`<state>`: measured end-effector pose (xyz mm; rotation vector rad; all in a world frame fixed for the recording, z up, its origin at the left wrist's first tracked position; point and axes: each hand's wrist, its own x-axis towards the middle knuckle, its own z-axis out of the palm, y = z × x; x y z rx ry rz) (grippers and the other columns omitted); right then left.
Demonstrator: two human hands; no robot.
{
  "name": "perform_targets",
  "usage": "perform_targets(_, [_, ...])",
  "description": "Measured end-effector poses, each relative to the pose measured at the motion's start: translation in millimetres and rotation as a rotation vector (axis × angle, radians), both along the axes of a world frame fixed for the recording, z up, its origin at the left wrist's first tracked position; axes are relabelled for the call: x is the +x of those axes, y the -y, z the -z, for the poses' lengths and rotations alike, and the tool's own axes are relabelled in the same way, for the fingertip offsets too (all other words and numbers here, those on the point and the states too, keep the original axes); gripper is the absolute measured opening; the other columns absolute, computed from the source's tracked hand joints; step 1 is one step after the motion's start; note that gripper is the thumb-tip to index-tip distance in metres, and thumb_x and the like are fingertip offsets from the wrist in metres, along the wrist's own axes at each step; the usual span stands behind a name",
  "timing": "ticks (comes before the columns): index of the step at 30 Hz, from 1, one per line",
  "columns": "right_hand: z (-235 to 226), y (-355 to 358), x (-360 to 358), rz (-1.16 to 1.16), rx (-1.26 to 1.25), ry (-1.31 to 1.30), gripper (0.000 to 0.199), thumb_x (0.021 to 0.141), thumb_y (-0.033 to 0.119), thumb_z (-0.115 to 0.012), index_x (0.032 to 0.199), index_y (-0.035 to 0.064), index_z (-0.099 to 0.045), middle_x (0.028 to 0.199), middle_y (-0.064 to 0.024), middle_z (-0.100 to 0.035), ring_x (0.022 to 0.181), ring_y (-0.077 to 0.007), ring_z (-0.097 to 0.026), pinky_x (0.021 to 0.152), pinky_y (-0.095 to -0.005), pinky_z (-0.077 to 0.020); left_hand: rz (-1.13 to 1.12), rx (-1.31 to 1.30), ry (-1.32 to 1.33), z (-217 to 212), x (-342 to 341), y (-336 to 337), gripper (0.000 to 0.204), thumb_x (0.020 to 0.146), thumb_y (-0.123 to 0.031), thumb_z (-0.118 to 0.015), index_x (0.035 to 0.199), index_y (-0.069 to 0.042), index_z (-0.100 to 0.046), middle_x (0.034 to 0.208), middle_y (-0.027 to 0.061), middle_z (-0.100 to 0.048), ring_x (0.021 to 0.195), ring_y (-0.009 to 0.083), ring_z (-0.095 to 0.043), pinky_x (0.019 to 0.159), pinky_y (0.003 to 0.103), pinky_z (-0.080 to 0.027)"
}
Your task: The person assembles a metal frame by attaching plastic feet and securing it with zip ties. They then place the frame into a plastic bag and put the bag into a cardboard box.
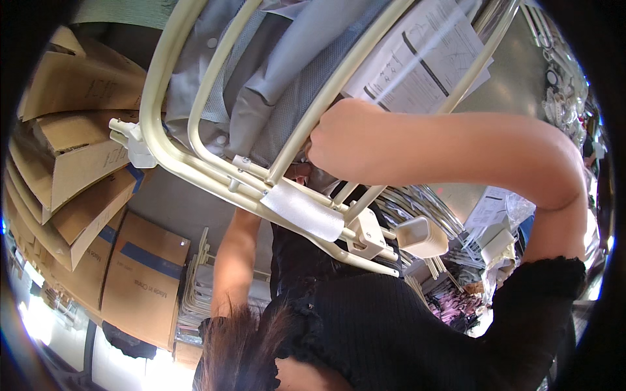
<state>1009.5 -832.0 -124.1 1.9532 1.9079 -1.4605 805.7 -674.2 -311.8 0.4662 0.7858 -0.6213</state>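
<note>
A cream metal tube frame (171, 144) with grey mesh fabric (280, 85) hanging inside it fills the upper middle. My right hand (336, 140) is closed beside a slanting tube, at the fabric's lower end; what its fingers grip is hidden. My left hand (300, 171) shows only a little behind the lower tubes, near the right hand, its fingers mostly out of sight. White foam wrap (303, 212) covers part of the lower rail. Right of it sits a cream plastic joint (366, 236). A printed instruction sheet (417, 58) lies by the frame's right side.
Large cardboard boxes (147, 277) stand at the left, with opened cartons (91, 163) above them. To the right are a cream plastic cup-shaped part (422, 236), bundled metal tubes (424, 208) and plastic-wrapped parts (505, 212). More cream tube frames (199, 293) are stacked by my left arm.
</note>
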Motion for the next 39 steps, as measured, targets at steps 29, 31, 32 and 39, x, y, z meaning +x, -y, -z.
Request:
perform_targets(29, [89,11,-55,0.152,0.297,0.149,0.021,0.075,0.019,-0.054,0.083,0.0048,-0.067,0.079,-0.0184,-0.066,0.07,-0.0342,-0.065,0.065,-0.0428,-0.0521,0.509,0.187,0.477,38,6,4,0.038,0.089,-0.025,-0.061,0.121,-0.006,-0.055,0.12,0.0086,-0.058,0.109,0.0196,-0.055,0.091,0.034,-0.046])
perform_targets(31, [84,9,-54,0.158,0.228,0.136,0.022,0.076,0.02,-0.054,0.085,0.0051,-0.067,0.082,-0.0187,-0.066,0.075,-0.0341,-0.065,0.069,-0.044,-0.0518,0.543,0.206,0.499,40,10,3,0.038,0.089,-0.024,-0.061,0.121,-0.006,-0.055,0.119,0.0086,-0.058,0.109,0.0196,-0.055,0.091,0.034,-0.046])
perform_targets(32, [95,15,-53,0.165,0.266,0.116,0.022,0.077,0.021,-0.054,0.086,0.0052,-0.067,0.084,-0.0188,-0.066,0.078,-0.0339,-0.065,0.071,-0.0444,-0.0515,0.562,0.219,0.511,40,10,3,0.038,0.089,-0.024,-0.061,0.121,-0.006,-0.055,0.119,0.0087,-0.058,0.109,0.0195,-0.055,0.091,0.034,-0.046])
perform_targets(39, [27,4,-26,0.142,-0.19,0.179,0.021,0.078,0.021,-0.057,0.09,0.0097,-0.069,0.092,-0.018,-0.066,0.086,-0.0348,-0.064,0.077,-0.0452,-0.0499,0.518,0.175,0.585,17,-64,-5,0.024,0.088,-0.018,-0.062,0.109,-0.004,-0.063,0.097,0.0021,-0.064,0.088,0.0117,-0.057,0.08,0.026,-0.046])
